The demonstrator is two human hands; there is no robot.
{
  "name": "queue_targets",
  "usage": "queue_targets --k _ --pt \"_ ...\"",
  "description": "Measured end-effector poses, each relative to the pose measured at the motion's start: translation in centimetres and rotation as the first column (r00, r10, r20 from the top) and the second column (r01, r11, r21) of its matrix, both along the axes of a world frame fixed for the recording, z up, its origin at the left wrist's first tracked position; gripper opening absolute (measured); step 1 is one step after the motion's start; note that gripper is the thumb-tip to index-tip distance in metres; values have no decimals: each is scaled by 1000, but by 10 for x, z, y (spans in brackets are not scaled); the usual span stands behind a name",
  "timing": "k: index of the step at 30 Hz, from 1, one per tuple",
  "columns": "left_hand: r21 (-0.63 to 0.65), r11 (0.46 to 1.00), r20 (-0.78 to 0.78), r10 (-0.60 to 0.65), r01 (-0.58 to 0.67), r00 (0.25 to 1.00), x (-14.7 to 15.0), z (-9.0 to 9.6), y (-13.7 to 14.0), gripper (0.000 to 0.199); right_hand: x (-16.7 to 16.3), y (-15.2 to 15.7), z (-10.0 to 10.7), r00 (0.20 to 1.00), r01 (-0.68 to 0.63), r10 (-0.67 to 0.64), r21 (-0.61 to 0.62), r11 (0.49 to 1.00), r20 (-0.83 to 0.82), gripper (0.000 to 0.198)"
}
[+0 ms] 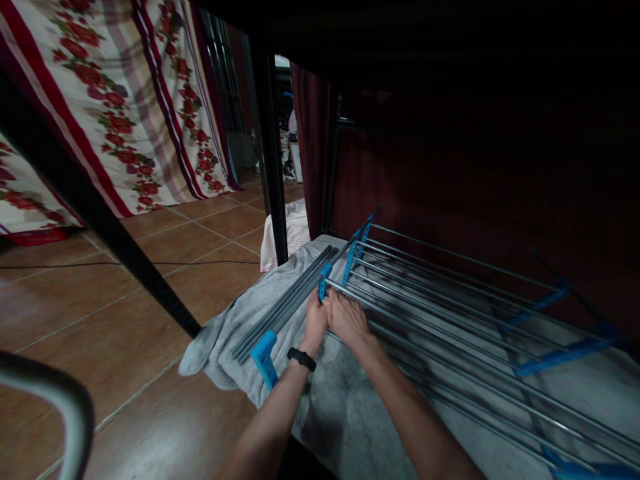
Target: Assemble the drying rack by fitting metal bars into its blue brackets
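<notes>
A partly assembled drying rack (425,320), with thin metal rods and blue plastic connectors, lies across a grey blanket. My left hand (316,320), with a black band at the wrist, is closed around a blue connector (323,272) on the rack's left side. Pressed close against it, my right hand (347,317) is closed on the rack at the same joint; its fingertips and exactly what they grip are hidden. Several loose grey tubes (285,303) lie side by side just left of my hands. Nearer me, a blue end piece (265,357) sticks up beside my left forearm.
The grey blanket (345,413) covers a low surface beneath a dark metal frame, whose posts (270,160) stand at the left. Tiled floor (150,320) with a thin black cable (125,263) lies beyond. A floral curtain (115,100) hangs behind; a pale curved tube (55,387) is near me.
</notes>
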State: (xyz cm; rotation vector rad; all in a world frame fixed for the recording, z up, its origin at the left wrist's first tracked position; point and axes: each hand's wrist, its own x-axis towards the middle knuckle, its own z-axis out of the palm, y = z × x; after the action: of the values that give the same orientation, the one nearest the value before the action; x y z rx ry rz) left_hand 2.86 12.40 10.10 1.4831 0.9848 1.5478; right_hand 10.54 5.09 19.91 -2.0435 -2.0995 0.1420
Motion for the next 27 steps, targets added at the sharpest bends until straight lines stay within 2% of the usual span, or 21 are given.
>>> queue_targets --k 3,10,27 --pt "-23 1000 9 -5 5 1000 -1 0 -3 10 3 -3 -2 1000 -13 12 -20 1000 -29 32" --pt "-32 999 18 -35 36 999 -2 -6 -7 31 12 -1 -3 997 -17 13 -55 998 -76 33" --pt "-16 999 4 -36 36 999 0 -24 -4 32 18 5 -8 997 -50 47 -42 998 -66 34"
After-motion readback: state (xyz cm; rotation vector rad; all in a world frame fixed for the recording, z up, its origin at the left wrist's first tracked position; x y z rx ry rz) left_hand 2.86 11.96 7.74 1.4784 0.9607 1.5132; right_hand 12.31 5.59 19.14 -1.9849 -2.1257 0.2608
